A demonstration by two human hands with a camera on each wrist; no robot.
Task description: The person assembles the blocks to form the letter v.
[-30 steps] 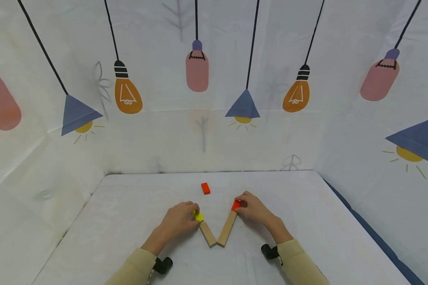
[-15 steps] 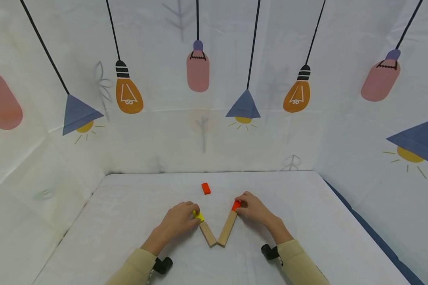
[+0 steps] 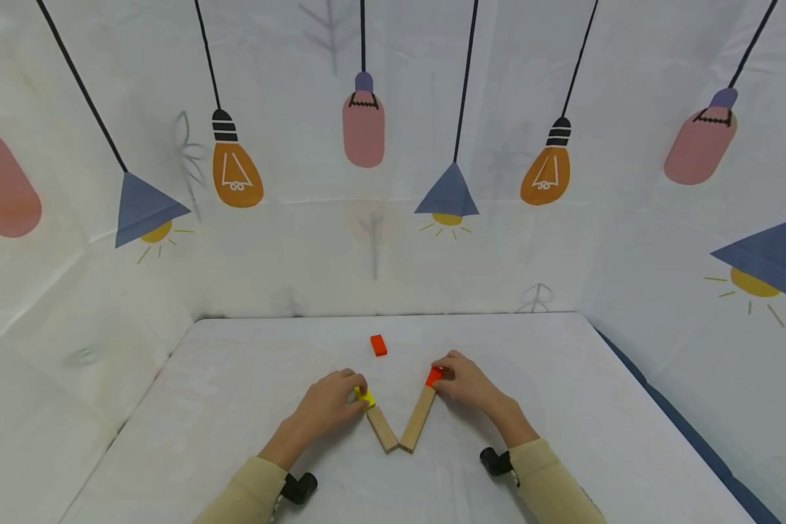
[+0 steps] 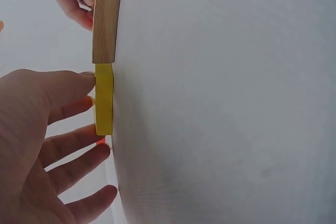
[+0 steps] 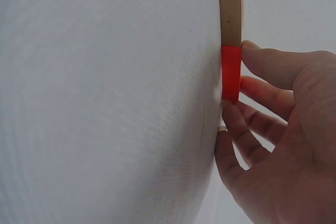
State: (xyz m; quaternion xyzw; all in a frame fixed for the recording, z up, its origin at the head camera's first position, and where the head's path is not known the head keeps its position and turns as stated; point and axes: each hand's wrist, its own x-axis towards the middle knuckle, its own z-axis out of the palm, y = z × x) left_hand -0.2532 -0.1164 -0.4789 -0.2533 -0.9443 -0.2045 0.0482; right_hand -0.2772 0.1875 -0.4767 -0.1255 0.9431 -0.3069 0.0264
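Two plain wooden blocks lie on the white table in a V, their near ends meeting. At the far end of the left wooden block (image 3: pixel 383 430), my left hand (image 3: pixel 330 402) holds a yellow block (image 4: pixel 104 100) between thumb and fingers, end to end with the wood. On the other side my right hand (image 3: pixel 469 381) pinches a red block (image 5: pixel 231 73) against the far end of the right wooden block (image 3: pixel 418 420). Both coloured blocks rest on the table, partly covered by fingers in the head view.
A second red block (image 3: pixel 378 345) lies farther back, between the two hands. The white table (image 3: pixel 262 356) ends at a white cloth wall (image 3: pixel 314 255) printed with lamps. Black wrist cameras sit on both sleeves.
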